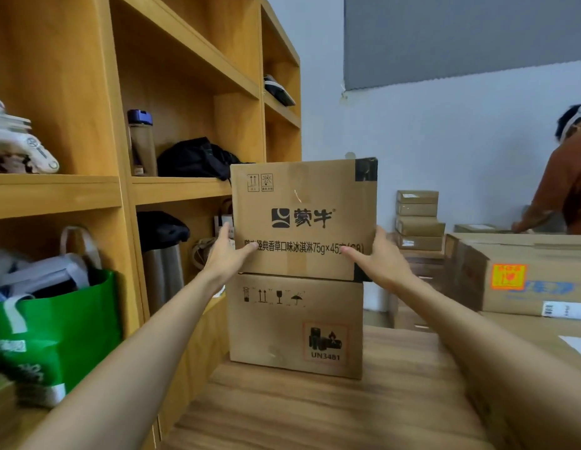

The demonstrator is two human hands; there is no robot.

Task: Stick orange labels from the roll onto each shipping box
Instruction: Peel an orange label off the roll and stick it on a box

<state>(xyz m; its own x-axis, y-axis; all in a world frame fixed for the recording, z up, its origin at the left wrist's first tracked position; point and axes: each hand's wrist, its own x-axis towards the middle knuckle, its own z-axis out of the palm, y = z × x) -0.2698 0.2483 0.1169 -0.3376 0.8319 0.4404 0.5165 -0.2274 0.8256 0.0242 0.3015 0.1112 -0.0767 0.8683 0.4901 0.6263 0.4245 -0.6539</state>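
A brown cardboard shipping box with a black printed logo (303,219) sits stacked on a second brown cardboard box marked UN3481 (295,323), which stands on the wooden desk (315,414). The left hand (229,251) and right hand (378,259) press flat against its two sides, fingers straight, curled round nothing. To the right of the logo box lies a wide cardboard box (526,300) bearing a square orange label (507,276).

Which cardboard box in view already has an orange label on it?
The big box on the right, with an orange label on its near face. The held top box and the box under it show none.
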